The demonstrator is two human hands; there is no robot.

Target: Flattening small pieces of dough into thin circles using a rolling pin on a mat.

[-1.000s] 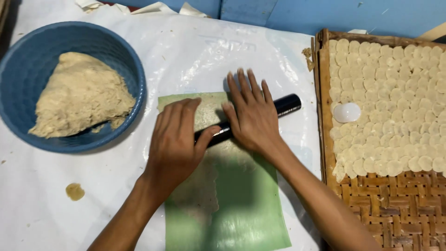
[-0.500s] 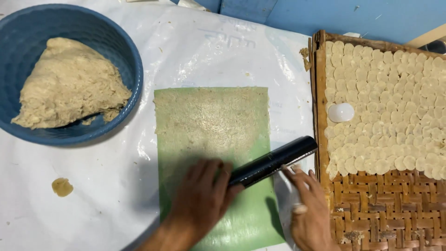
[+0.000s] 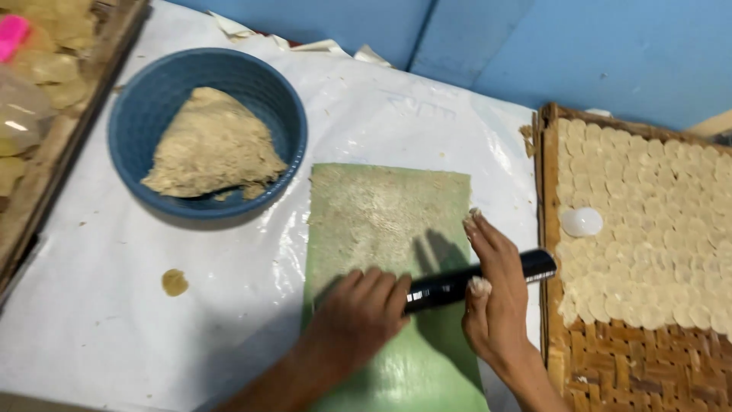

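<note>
Dough (image 3: 385,210) lies rolled thin over the far stretch of the green sheet (image 3: 427,358), beyond both hands; the near stretch under the wrists looks bare. Left hand (image 3: 358,320) presses flat, fingers together, on the black roller (image 3: 476,278); right hand (image 3: 496,294) rests palm-down on it further right, fingers loosely spread. Much dough remains as a lump (image 3: 213,145) in the blue bowl (image 3: 137,114), far left of the left hand. Right of the right hand, a woven tray (image 3: 618,374) holds many pale discs (image 3: 656,221) and a white cutter (image 3: 582,222). No labels show; a pink object (image 3: 14,34) sits far left.
</note>
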